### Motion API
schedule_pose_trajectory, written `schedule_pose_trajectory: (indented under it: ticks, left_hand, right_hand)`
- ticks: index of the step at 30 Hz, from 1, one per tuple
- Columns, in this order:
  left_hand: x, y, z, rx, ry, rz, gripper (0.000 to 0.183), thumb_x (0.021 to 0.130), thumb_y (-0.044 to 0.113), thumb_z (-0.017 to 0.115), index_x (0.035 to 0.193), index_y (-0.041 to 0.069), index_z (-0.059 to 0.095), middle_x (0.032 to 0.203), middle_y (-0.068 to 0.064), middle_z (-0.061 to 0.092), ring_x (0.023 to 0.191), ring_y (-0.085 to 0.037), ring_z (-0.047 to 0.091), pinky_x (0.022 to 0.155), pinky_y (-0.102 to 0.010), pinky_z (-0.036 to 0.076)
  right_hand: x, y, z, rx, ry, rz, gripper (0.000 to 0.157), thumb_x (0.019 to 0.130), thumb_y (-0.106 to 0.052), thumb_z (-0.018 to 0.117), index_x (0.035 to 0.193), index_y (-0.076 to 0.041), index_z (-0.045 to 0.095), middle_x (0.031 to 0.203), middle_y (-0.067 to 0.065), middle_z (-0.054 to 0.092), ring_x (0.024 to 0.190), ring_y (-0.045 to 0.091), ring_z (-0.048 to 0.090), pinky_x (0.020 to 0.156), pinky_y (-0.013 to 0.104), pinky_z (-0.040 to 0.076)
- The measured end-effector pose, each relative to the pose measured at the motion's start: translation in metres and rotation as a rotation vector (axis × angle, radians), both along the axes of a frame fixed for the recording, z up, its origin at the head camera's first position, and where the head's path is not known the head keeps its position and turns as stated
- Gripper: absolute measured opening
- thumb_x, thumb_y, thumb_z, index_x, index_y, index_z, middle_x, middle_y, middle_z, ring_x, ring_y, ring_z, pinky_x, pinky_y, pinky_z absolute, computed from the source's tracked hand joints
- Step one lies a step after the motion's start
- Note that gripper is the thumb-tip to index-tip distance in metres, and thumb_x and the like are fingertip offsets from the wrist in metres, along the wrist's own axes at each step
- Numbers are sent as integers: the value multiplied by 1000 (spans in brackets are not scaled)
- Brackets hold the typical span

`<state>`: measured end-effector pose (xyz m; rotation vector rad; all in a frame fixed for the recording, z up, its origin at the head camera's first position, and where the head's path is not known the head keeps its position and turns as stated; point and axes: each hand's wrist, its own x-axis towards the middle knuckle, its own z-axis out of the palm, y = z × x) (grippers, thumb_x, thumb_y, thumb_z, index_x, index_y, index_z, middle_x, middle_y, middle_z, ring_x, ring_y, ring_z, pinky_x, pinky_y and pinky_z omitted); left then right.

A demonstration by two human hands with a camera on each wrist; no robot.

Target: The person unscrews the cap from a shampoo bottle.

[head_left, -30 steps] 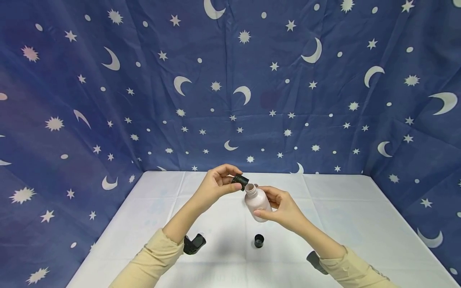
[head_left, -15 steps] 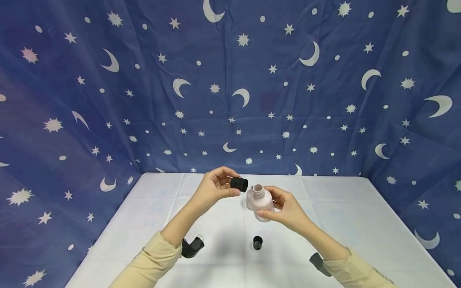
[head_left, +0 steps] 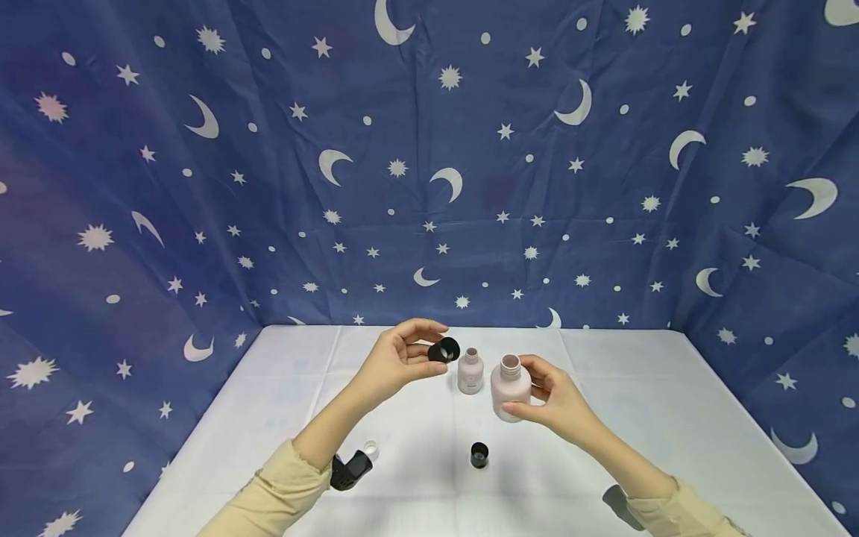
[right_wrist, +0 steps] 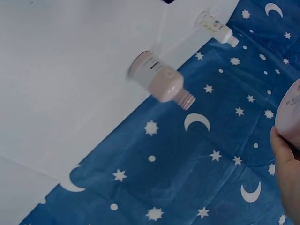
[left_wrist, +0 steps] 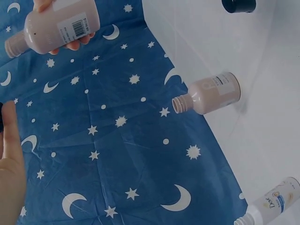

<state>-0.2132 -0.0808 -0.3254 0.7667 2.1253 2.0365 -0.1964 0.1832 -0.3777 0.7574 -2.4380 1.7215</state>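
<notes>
Between thumb and fingers, my left hand [head_left: 396, 359] pinches a black bottle cap [head_left: 436, 350], its hollow end turned toward the head camera. My right hand [head_left: 565, 403] grips a pale pink bottle [head_left: 508, 395] round its body, upright with an uncapped neck. A barcode label shows on this held bottle [left_wrist: 75, 28] in the left wrist view. A smaller pink bottle [head_left: 470, 377], also uncapped, stands on the white table between the two hands, touching neither. Nearer the front lies another black cap [head_left: 479, 456], its opening facing up.
An uncapped white bottle [left_wrist: 274, 205] with a printed label stands on the table; in the head view, only its neck [head_left: 370, 449] shows beside my left forearm. Black wrist devices [head_left: 352, 470] sit at both forearms. Blue star-patterned cloth [head_left: 429, 171] surrounds the white table [head_left: 403, 418].
My right hand has carried its pink bottle rightward and more upright, away from the left hand, uncovering the smaller bottle behind. The left hand has tilted its cap so the hollow end shows.
</notes>
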Motion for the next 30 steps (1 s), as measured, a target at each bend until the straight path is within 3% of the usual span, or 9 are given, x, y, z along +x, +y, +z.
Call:
schedule_pose_trajectory:
  ticks: [3,6,13,20,23,25,30]
  left_hand:
    - [2,1,-2,-43,-4,10,53,76,-8,71,126,-7,54,115,-18,60,88,-3,65,81,-25,57]
    - [3,1,-5,-65,-19,11,47,77,-6,72,122,-8,57,121,-25,59,90,-4,65,80,-25,57]
    - [4,1,-15,-73,-11,14,43,79,1,72,119,-8,59,118,-26,61,92,-7,66,83,-25,56]
    - [3,6,-24,-98,-17,68,40,80,2,72,118,-7,61,114,-25,64,86,-5,65,80,-24,57]
    - [3,8,-28,-100,-9,61,40,80,1,72,117,-8,61,114,-26,64,89,-5,65,81,-24,57]
    - [3,10,-30,-98,-5,47,40,80,1,72,117,-8,61,114,-26,64,90,-5,64,81,-24,56]
    - [3,13,-36,-99,21,21,39,79,1,73,115,-8,62,111,-26,64,88,-6,63,83,-24,56]
  right_hand:
    - [-1,5,-2,33,5,-26,50,75,-4,77,117,7,53,111,25,62,92,-5,59,83,12,51]
    - [-3,9,-4,59,8,-49,51,75,-4,77,118,7,52,112,25,62,93,-6,59,84,12,50]
    - [-10,18,-11,106,50,-66,49,75,-7,78,117,5,54,111,22,64,93,-6,59,83,14,51]
    - [-18,28,-17,129,120,-80,50,73,-7,80,117,3,57,113,19,64,99,-11,53,89,11,48]
    - [-21,32,-18,142,130,-102,51,73,-7,80,118,4,57,113,19,63,99,-10,53,88,16,51]
    - [-22,34,-18,149,118,-126,52,73,-7,80,118,4,57,114,20,63,100,-3,57,88,23,54]
    - [-27,40,-20,163,56,-183,53,76,-6,77,121,8,53,114,25,60,102,32,64,86,38,55]
